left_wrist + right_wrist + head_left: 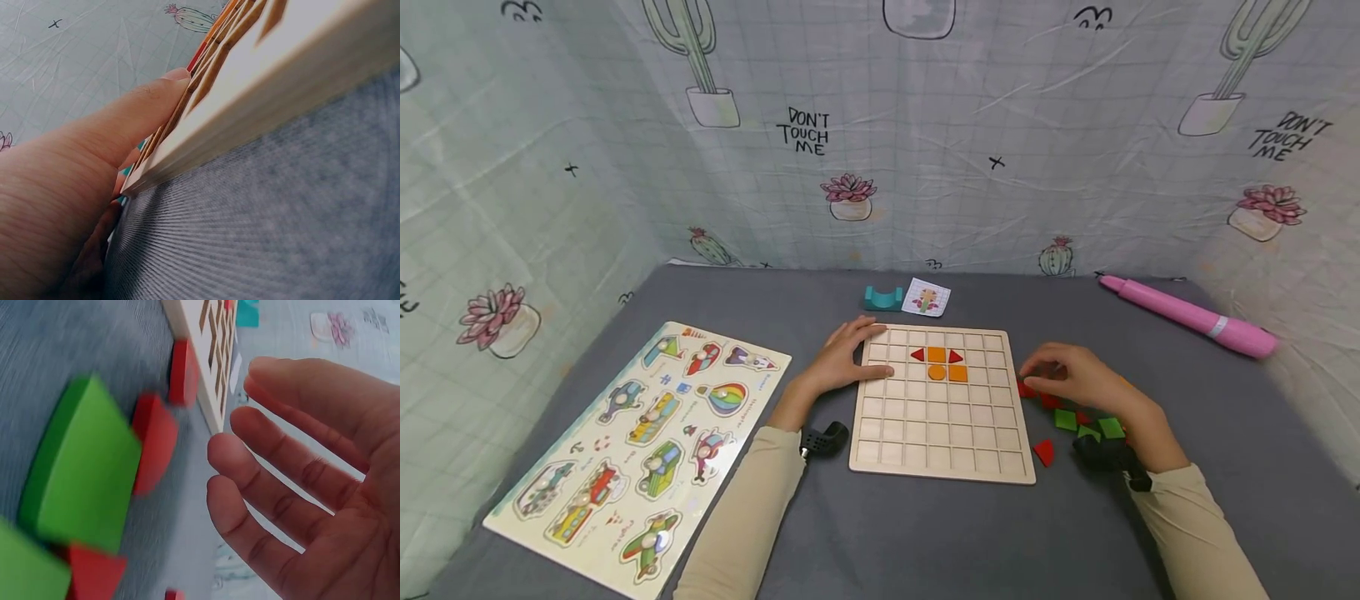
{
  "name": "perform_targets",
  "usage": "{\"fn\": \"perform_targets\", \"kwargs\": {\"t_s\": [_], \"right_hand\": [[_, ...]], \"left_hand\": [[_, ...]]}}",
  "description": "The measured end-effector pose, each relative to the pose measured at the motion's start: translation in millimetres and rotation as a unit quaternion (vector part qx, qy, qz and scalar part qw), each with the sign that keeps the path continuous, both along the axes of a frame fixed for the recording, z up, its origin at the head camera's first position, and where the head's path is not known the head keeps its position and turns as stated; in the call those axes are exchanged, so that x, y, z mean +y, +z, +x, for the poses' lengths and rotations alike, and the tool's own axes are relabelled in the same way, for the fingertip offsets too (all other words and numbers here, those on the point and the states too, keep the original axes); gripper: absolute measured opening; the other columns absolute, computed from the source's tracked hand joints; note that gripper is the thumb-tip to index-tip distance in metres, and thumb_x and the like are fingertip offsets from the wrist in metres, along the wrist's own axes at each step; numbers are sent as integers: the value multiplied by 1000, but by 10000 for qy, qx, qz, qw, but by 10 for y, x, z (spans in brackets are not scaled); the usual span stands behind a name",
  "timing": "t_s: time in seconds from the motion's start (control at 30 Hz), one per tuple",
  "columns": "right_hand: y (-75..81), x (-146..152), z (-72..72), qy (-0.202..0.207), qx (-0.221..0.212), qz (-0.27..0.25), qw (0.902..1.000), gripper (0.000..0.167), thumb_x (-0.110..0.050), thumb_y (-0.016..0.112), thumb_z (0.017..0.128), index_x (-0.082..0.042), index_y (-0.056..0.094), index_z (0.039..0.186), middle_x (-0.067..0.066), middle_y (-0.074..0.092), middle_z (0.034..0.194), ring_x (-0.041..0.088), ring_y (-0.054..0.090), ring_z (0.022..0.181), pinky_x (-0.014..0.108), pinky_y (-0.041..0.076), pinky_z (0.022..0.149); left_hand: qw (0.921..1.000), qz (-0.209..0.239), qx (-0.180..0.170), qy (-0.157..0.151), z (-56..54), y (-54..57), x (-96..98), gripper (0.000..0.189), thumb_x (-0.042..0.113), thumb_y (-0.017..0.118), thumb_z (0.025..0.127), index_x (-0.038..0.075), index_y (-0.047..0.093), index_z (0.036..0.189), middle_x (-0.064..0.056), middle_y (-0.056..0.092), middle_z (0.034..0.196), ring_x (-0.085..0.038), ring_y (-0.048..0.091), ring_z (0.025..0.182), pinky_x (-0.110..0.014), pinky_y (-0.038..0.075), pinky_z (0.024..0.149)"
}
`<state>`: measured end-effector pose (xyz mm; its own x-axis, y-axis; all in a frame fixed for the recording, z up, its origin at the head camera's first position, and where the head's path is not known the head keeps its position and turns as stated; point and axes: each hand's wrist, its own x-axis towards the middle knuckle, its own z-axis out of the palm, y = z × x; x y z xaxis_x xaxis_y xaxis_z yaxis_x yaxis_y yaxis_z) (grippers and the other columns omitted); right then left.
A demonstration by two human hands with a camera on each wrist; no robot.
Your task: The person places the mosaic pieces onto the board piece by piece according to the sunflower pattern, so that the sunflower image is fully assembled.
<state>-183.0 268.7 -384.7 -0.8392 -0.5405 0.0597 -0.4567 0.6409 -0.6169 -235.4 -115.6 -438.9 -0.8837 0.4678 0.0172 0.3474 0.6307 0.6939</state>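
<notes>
A square wooden grid board (917, 433) lies on the dark table. Near its far side are orange squares (958, 374), an orange circle (937, 372) and two red triangles (955, 357). My left hand (842, 360) rests at the board's far left corner, thumb straight on the grid; the left wrist view shows that thumb (147, 103) lying across the rim. To the right of the board, my right hand (1067, 375) hovers over loose red pieces (156, 440) and green squares (1065, 419). Its fingers (275, 440) curve loosely, with nothing between them.
A picture puzzle board (700, 450) of vehicles lies at the left. Behind the grid board are a teal holder (883, 298) and a small pattern card (927, 297). A pink pen-shaped object (1187, 315) lies at the back right. One red piece (1043, 452) sits by the board's near right corner.
</notes>
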Motion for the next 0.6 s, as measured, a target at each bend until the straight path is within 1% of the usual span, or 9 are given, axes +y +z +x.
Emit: {"fn": "perform_targets", "kwargs": {"t_s": [0.1,0.27,0.33,0.47,0.53,0.6], "right_hand": [[10,92,28,-122,-98,30,9999,13,-13,67,93,-7,71,104,1,65,101,12,61,88,30,54,77],[35,240,51,-326,-170,167,9992,15,-14,66,94,-5,71,106,2,66,101,12,62,87,32,53,79],[47,299,54,-443,-172,206,9987,16,-15,66,94,-5,71,107,3,66,101,11,62,86,30,53,79],[57,410,49,-594,-79,203,9980,16,-12,67,93,-3,71,106,5,66,100,7,62,83,25,53,75],[59,467,50,-662,-33,190,9976,15,-10,68,92,-3,71,105,6,66,100,5,61,83,23,53,74],[45,529,47,-702,45,185,9974,14,-9,69,91,-3,71,104,5,66,99,3,60,83,21,53,74]], "left_hand": [[10000,-11,1,3,4,-17,-3,75,35,75,85,14,41,149,-10,23,161,-41,6,148,-60,7,117],[10000,47,-17,-25,4,-37,-7,75,35,74,86,14,41,150,-10,22,161,-40,6,149,-59,5,118],[9999,147,14,-55,4,-31,-11,76,38,74,86,14,41,149,-11,23,160,-40,6,149,-60,4,117],[9993,316,148,-111,16,-8,-20,81,52,72,83,14,43,148,-12,26,159,-40,8,148,-62,5,116],[9993,325,175,-103,25,2,-17,82,54,72,82,14,44,148,-11,27,159,-41,9,148,-62,6,116],[9995,284,118,-71,26,4,-11,80,50,73,83,14,44,148,-11,26,159,-41,8,148,-62,6,116]]}}
